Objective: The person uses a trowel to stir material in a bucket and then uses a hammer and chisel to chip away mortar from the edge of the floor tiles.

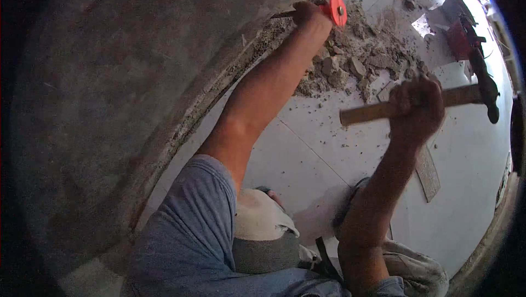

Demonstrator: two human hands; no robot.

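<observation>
My left hand (308, 14) is stretched out to the base of the grey wall and grips a chisel (337, 10) with an orange round hand guard; its tip is against the wall's foot. My right hand (417, 105) is raised and closed around the wooden handle of a hammer (378, 110), whose dark head (489, 93) points right. Between the two hands lies a heap of broken mortar and tile rubble (356, 58) on the white tiled floor (307, 154).
A rough grey wall (109, 105) fills the left side. A red and black power tool (463, 34) lies on the floor at upper right. A loose strip of tile (428, 173) lies below my right hand. My knees and blue sleeve are at the bottom.
</observation>
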